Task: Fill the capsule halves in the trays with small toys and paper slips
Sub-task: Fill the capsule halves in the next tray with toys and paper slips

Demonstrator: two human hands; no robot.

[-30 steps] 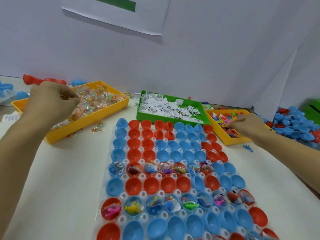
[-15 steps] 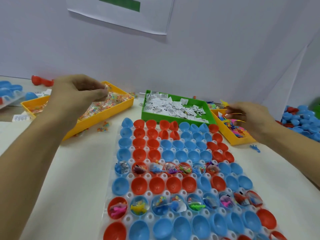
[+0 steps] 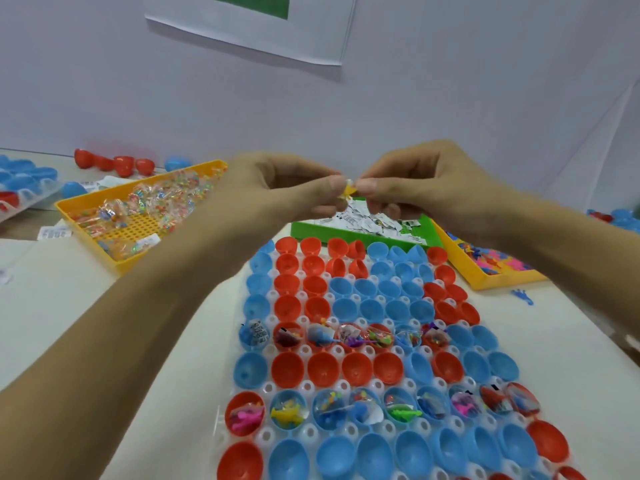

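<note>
A clear tray [image 3: 221,415] holds rows of red and blue capsule halves [image 3: 322,368]. Two rows carry small toys and paper slips, the rest are bare. My left hand [image 3: 277,185] and my right hand [image 3: 415,181] meet in the air above the tray's far end. Both pinch one small yellow toy [image 3: 347,191] between thumb and fingertips. Behind the hands stands a green bin of paper slips [image 3: 367,225]. A yellow bin of bagged toys [image 3: 145,209] sits at the left, and a yellow bin of loose coloured toys [image 3: 485,261] at the right.
Loose red and blue capsule halves [image 3: 117,164] lie at the back left beside another clear tray [image 3: 20,181]. More capsule halves [image 3: 620,216] pile at the far right. A small blue toy [image 3: 523,296] lies on the table. A white wall stands close behind.
Both hands left their bins and came together above the tray's far end. They now pinch a yellow toy between them. The view tilted down a little.
</note>
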